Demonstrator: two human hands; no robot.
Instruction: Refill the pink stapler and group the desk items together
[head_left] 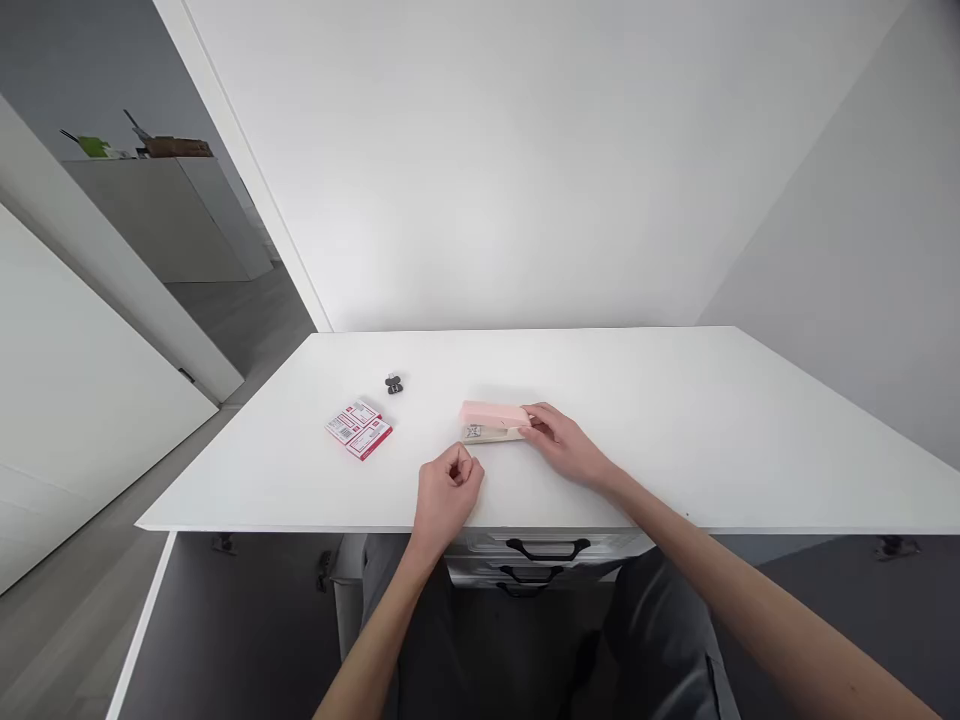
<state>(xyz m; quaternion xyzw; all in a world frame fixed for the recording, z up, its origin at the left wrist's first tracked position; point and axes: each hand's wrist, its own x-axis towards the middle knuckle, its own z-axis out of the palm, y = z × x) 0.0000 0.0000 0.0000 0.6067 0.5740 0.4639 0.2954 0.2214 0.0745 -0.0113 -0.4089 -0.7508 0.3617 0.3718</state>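
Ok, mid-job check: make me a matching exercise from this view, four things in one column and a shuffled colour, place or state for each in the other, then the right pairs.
Things
1. stapler
2. flat boxes
3. left hand
4. right hand

Descriptions
A. fingers curled in, on the near side of the stapler
B. pink on top, with a paler base
C. gripping the stapler at its right end
D. red and white, lying to the left of the stapler

Pairs: 1-B, 2-D, 3-A, 4-C
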